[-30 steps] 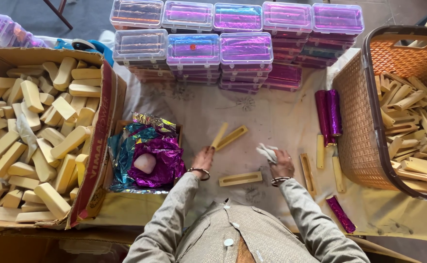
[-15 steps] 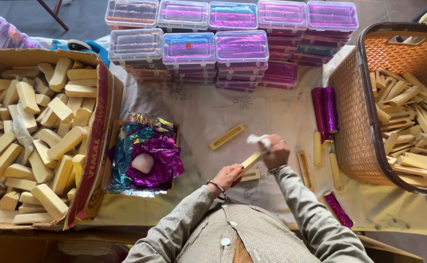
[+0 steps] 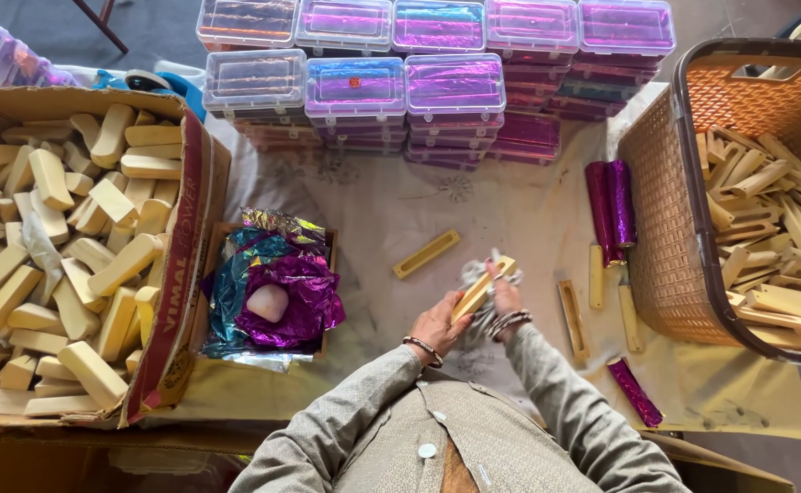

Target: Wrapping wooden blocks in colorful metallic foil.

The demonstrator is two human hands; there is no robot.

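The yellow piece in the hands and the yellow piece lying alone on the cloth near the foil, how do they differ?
The held piece is off the cloth, gripped by the left hand with the right hand and a white rag against it; the lone piece lies flat, untouched. The lone piece shows a recessed channel; the held one's face is partly hidden. Both are pale yellow, long and tilted alike.

Single head-worn view, looking steeply down, close above hands, floor cloth [image 3: 510, 196] beyond

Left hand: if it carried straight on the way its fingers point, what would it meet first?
The left hand points up-right along the yellow bar it grips; just past it lie the right hand and white cloth, probably met first.
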